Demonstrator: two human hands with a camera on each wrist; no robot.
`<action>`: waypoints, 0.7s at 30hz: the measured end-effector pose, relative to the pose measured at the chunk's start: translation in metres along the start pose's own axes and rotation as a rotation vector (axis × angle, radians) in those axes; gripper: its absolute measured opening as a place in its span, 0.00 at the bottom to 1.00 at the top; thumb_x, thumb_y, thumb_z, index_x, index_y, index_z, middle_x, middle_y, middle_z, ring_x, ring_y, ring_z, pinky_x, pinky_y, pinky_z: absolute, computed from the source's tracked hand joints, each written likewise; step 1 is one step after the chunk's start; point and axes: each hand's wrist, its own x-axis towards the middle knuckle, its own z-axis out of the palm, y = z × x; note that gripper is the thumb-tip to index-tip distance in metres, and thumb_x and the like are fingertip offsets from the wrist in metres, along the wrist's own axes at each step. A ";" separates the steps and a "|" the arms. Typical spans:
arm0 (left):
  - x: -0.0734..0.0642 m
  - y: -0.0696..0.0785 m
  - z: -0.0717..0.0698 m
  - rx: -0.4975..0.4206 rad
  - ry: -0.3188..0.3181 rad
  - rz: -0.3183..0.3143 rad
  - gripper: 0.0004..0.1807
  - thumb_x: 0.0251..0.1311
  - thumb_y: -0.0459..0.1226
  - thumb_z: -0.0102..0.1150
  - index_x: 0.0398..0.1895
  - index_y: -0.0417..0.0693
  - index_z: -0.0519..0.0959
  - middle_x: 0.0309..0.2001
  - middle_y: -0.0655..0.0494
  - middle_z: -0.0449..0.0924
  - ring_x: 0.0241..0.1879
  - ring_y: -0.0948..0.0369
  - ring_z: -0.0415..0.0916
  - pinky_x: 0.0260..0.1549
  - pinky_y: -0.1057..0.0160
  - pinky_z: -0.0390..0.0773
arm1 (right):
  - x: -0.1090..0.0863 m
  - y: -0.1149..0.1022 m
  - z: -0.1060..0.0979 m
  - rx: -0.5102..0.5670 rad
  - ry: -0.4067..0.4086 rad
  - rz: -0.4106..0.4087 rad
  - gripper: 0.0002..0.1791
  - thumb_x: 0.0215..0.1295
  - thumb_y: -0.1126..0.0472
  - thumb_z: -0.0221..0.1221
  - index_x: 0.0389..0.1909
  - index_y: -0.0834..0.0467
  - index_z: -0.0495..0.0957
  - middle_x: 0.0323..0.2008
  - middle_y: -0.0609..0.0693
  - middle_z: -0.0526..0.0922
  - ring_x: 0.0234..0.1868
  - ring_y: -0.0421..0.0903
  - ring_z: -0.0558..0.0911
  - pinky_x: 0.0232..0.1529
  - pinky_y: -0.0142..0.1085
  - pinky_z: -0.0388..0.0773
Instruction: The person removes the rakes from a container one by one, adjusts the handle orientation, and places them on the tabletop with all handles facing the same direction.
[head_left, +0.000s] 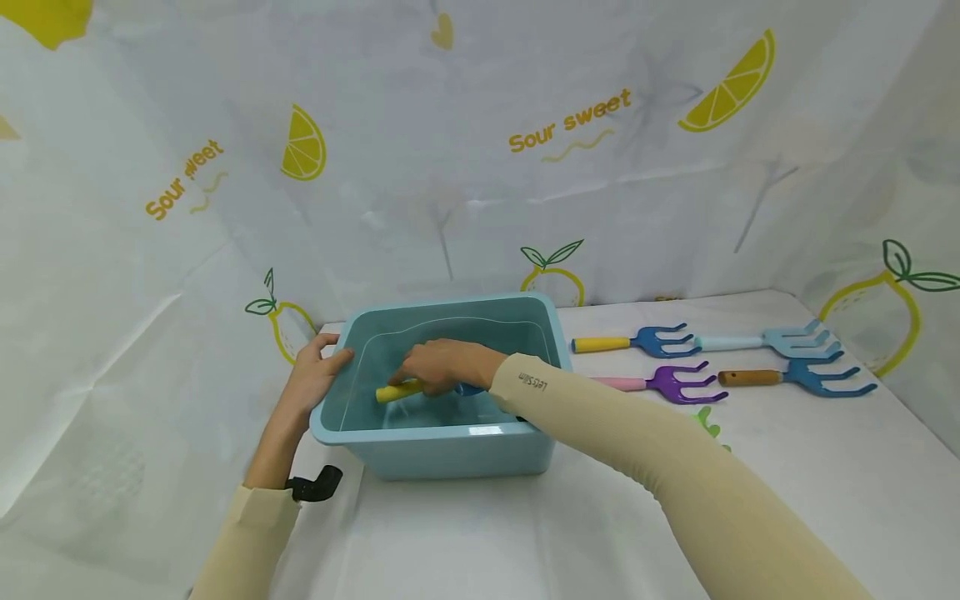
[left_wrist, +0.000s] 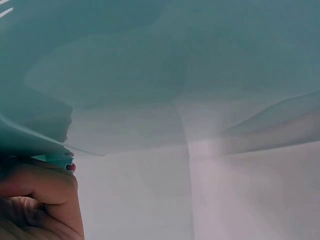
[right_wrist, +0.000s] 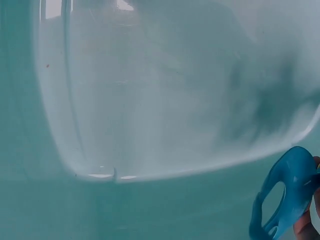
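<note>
A light blue plastic basin (head_left: pixel 442 454) stands on the white-covered table. At its left rim, my left hand (head_left: pixel 311 379) grips the edge with the thumb on the inner side; the left wrist view shows curled fingers (left_wrist: pixel 45 187) under the rim. Inside the basin, my right hand (head_left: pixel 446 364) holds a hand rake by its yellow handle (head_left: pixel 397 391). The rake's blue head (right_wrist: pixel 295 177) shows at the lower right of the right wrist view, above the basin floor. Its tines are partly cut off there.
Right of the basin lie several hand rakes: a yellow-handled blue one (head_left: pixel 660 342), a purple one (head_left: pixel 678 383), a light blue one (head_left: pixel 798 342) and a wooden-handled blue one (head_left: pixel 821 377). A green piece (head_left: pixel 707 422) shows partly behind my right sleeve. A lemon-print sheet (head_left: pixel 420 167) hangs behind.
</note>
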 end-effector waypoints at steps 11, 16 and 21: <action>0.001 -0.003 -0.002 -0.004 0.013 0.004 0.26 0.76 0.42 0.50 0.70 0.35 0.67 0.64 0.32 0.75 0.45 0.55 0.82 0.39 0.65 0.82 | 0.002 0.000 0.000 0.053 -0.011 0.014 0.29 0.74 0.64 0.59 0.72 0.40 0.73 0.65 0.45 0.81 0.56 0.45 0.82 0.44 0.34 0.80; 0.001 -0.002 -0.001 -0.015 0.011 -0.016 0.28 0.74 0.43 0.53 0.71 0.37 0.66 0.64 0.33 0.74 0.49 0.52 0.83 0.41 0.63 0.82 | 0.001 0.000 -0.001 0.071 -0.008 0.022 0.27 0.74 0.64 0.58 0.70 0.41 0.76 0.65 0.45 0.81 0.55 0.44 0.82 0.49 0.35 0.80; 0.002 -0.001 0.001 -0.031 -0.008 -0.036 0.32 0.72 0.45 0.58 0.72 0.38 0.64 0.67 0.34 0.72 0.57 0.45 0.80 0.47 0.57 0.83 | -0.002 0.001 -0.003 0.071 0.000 0.023 0.27 0.73 0.64 0.59 0.70 0.42 0.75 0.64 0.44 0.82 0.56 0.44 0.82 0.53 0.36 0.80</action>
